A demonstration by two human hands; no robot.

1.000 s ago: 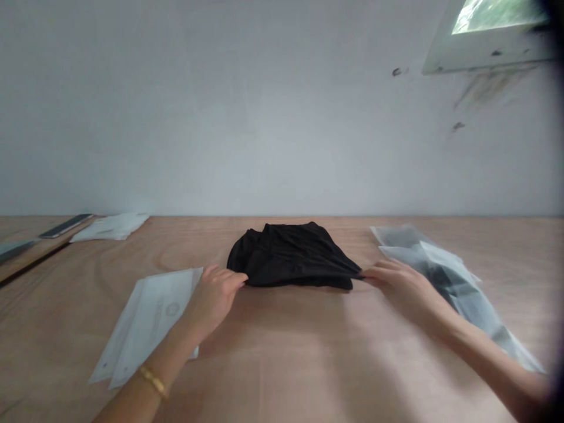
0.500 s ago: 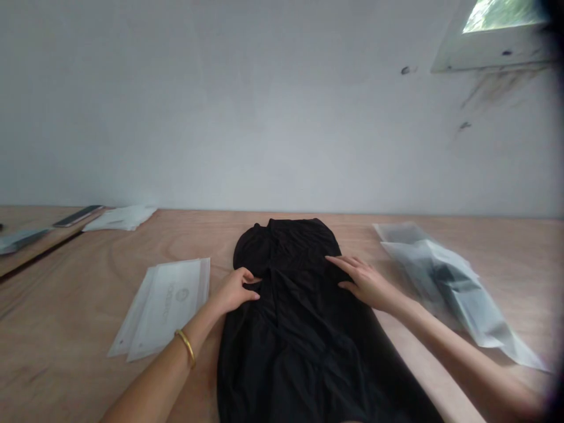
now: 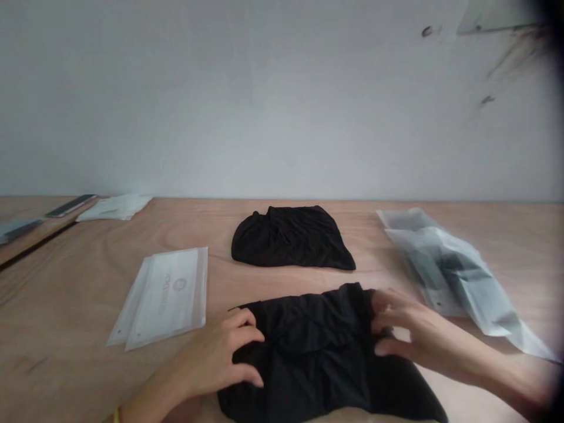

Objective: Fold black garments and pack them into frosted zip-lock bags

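A black garment (image 3: pixel 319 358) lies bunched and folded on the wooden table near the front edge of the view. On its left side rests my left hand (image 3: pixel 229 349), fingers spread over the fabric. At the garment's right edge my right hand (image 3: pixel 399 326) has its fingers bent around the cloth, slightly blurred. Farther back, a separate black cloth piece (image 3: pixel 291 238) lies wrinkled, touched by neither hand. A strip of bare table shows between the two black pieces.
White printed bags (image 3: pixel 170 296) lie left of the garment. Translucent bags with dark contents (image 3: pixel 458 276) are at the right. White sheets (image 3: pixel 115 207) and a dark flat object (image 3: pixel 71 205) sit at the back left, before the wall (image 3: pixel 264 117).
Both hands have come nearer with the front black fabric, which is now folded shorter and apart from the back piece. The left hand's fingers have spread; the view has tilted down slightly.
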